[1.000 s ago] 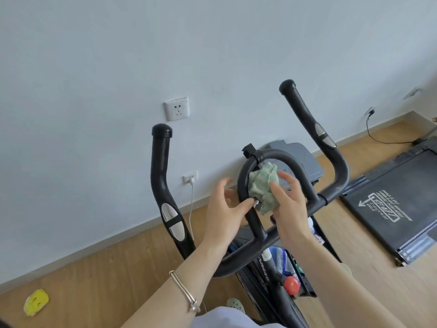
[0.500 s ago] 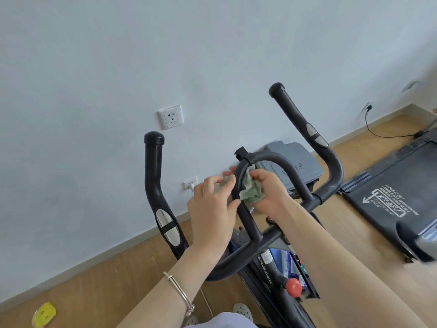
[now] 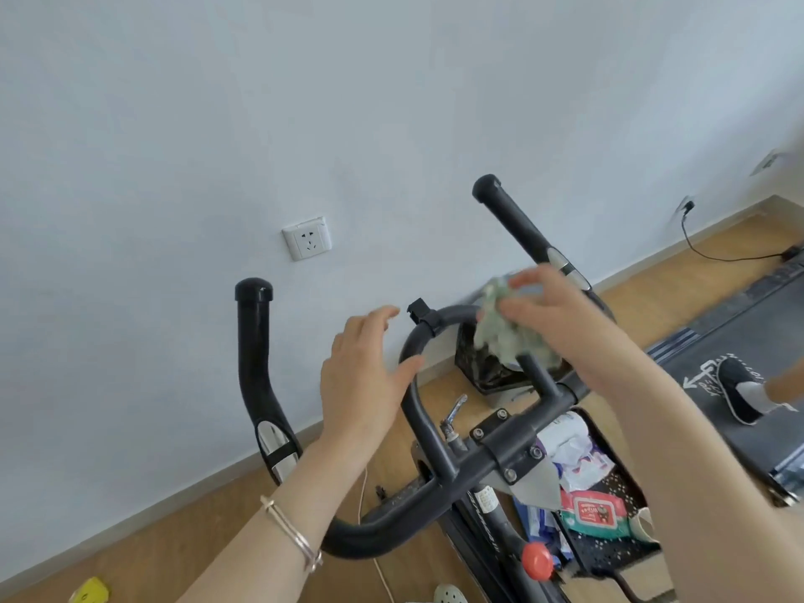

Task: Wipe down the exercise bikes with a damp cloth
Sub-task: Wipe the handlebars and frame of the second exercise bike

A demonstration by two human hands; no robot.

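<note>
The crumpled pale-green cloth (image 3: 500, 337) is bunched against the top right of the black loop bar (image 3: 411, 363) at the middle of the black exercise bike's handlebars (image 3: 504, 446). It hangs in loose folds over the loop's right-hand upright. The right hand (image 3: 561, 324) lies over the cloth with its fingers curled into it, gripping it. The left hand (image 3: 361, 380) is spread and relaxed, holding nothing. It is just beside the loop's left curve, and a thin metal bracelet (image 3: 296, 533) circles its wrist.

Motion blur smears the right hand and the cloth, so the edge where the cloth meets the bar is hard to make out. Whether the left thumb touches the bar cannot be told. The right hand and arm hide part of the right-hand grip (image 3: 517, 224) and the grey object behind it.

Half a second ago both hands were together at the loop's top left, with the left fingers curled by the cloth. Since then the left hand has opened and drawn back, and the right has carried the cloth across to the loop's right side. A dark shoe (image 3: 735, 393) has appeared on the black treadmill (image 3: 739, 315).
</note>
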